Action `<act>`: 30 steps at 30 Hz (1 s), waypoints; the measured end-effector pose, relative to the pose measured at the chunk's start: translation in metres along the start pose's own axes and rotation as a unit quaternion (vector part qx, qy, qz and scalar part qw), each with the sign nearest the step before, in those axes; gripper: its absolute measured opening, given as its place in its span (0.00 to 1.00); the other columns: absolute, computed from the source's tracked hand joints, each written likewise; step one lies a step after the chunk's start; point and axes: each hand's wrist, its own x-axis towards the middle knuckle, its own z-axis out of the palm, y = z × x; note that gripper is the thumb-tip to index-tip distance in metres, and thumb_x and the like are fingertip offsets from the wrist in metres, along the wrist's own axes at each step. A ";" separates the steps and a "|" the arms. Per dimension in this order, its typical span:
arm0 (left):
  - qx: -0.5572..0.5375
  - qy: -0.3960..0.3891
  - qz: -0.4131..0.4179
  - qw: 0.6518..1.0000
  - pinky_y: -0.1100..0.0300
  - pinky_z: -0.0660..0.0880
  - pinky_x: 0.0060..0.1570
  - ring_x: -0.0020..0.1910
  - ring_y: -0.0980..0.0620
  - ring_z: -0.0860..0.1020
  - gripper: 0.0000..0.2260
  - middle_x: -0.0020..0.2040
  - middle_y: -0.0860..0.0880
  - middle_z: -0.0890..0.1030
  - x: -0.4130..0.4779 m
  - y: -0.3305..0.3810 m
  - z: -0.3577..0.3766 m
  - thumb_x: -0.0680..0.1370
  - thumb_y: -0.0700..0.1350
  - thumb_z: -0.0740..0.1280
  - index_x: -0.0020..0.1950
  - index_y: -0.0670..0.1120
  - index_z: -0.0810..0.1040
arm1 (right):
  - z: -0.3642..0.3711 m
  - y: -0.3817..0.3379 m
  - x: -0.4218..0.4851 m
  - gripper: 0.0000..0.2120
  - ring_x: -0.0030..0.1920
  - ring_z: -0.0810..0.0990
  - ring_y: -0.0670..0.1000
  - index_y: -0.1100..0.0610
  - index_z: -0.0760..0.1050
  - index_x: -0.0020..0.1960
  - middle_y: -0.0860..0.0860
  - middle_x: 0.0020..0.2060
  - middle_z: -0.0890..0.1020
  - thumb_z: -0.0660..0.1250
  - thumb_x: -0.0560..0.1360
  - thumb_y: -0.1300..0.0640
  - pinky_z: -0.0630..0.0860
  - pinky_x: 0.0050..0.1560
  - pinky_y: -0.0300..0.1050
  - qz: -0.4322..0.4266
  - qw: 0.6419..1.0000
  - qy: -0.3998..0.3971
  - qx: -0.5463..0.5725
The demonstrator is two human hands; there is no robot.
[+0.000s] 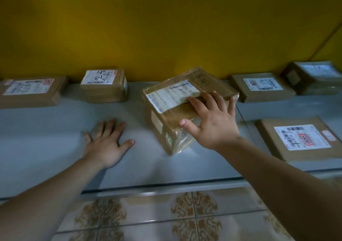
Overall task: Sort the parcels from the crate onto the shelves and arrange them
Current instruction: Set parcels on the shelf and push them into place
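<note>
A brown cardboard parcel with a white label stands tilted on the pale grey shelf, in the middle of the view. My right hand lies on its top near corner with fingers spread and straight, thumb against the near edge. My left hand rests flat on the bare shelf to the left of the parcel, fingers spread, holding nothing. The crate is out of view.
Other labelled parcels lie on the shelf: two at the back left, two at the back right, one at the near right. A yellow wall backs the shelf. Patterned floor tiles show below its front edge.
</note>
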 end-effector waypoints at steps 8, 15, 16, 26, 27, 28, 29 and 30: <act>0.017 0.022 0.001 1.000 0.36 0.42 0.72 0.78 0.49 0.40 0.37 0.80 0.54 0.42 0.001 -0.001 0.005 0.71 0.73 0.39 0.78 0.61 0.45 | 0.015 -0.026 0.058 0.44 0.79 0.39 0.60 0.52 0.46 0.81 0.58 0.80 0.49 0.38 0.74 0.26 0.34 0.73 0.70 0.090 0.995 -0.009 -0.048; 0.023 0.028 0.015 0.999 0.36 0.42 0.72 0.78 0.49 0.40 0.41 0.80 0.53 0.42 0.003 -0.005 0.006 0.69 0.76 0.35 0.78 0.60 0.46 | 0.025 -0.032 0.078 0.39 0.80 0.42 0.60 0.48 0.55 0.78 0.58 0.80 0.51 0.42 0.75 0.26 0.31 0.72 0.71 0.100 0.994 0.020 -0.039; 0.023 0.027 0.015 0.999 0.36 0.41 0.72 0.78 0.49 0.40 0.42 0.80 0.53 0.42 0.003 -0.006 0.007 0.67 0.76 0.34 0.78 0.60 0.46 | 0.026 -0.036 0.085 0.38 0.80 0.43 0.60 0.49 0.56 0.78 0.58 0.80 0.52 0.42 0.76 0.27 0.31 0.71 0.71 0.105 0.994 0.023 -0.037; 0.018 0.022 0.009 1.000 0.36 0.41 0.72 0.78 0.49 0.39 0.43 0.80 0.53 0.41 0.004 -0.006 0.010 0.65 0.74 0.32 0.78 0.60 0.44 | 0.035 -0.041 0.123 0.36 0.79 0.46 0.62 0.53 0.59 0.75 0.62 0.78 0.54 0.43 0.78 0.29 0.31 0.69 0.73 0.134 0.989 0.049 -0.026; 0.018 0.023 0.008 1.000 0.36 0.41 0.72 0.78 0.49 0.39 0.43 0.80 0.53 0.41 0.004 -0.006 0.010 0.65 0.74 0.32 0.78 0.61 0.44 | 0.037 -0.041 0.123 0.37 0.79 0.46 0.62 0.52 0.59 0.76 0.61 0.78 0.54 0.43 0.78 0.29 0.30 0.69 0.72 0.134 0.989 0.054 -0.023; 0.017 0.025 0.009 1.000 0.36 0.41 0.72 0.78 0.49 0.39 0.43 0.80 0.53 0.42 0.004 -0.006 0.010 0.65 0.74 0.32 0.78 0.61 0.44 | 0.038 -0.040 0.123 0.37 0.79 0.46 0.62 0.52 0.59 0.76 0.61 0.78 0.54 0.43 0.78 0.29 0.30 0.69 0.72 0.134 0.989 0.059 -0.022; 0.015 0.027 0.009 0.999 0.36 0.41 0.72 0.78 0.49 0.39 0.43 0.80 0.53 0.42 0.003 -0.005 0.010 0.65 0.74 0.32 0.78 0.61 0.45 | 0.039 -0.041 0.123 0.37 0.79 0.47 0.62 0.52 0.59 0.76 0.61 0.78 0.54 0.43 0.78 0.29 0.30 0.69 0.72 0.133 0.989 0.064 -0.021; 0.011 0.028 0.009 1.000 0.36 0.41 0.72 0.78 0.49 0.39 0.43 0.80 0.53 0.42 0.003 -0.005 0.009 0.65 0.74 0.32 0.78 0.61 0.45 | 0.040 -0.040 0.123 0.37 0.79 0.46 0.62 0.52 0.60 0.76 0.61 0.78 0.55 0.44 0.78 0.29 0.30 0.69 0.72 0.132 0.989 0.067 -0.019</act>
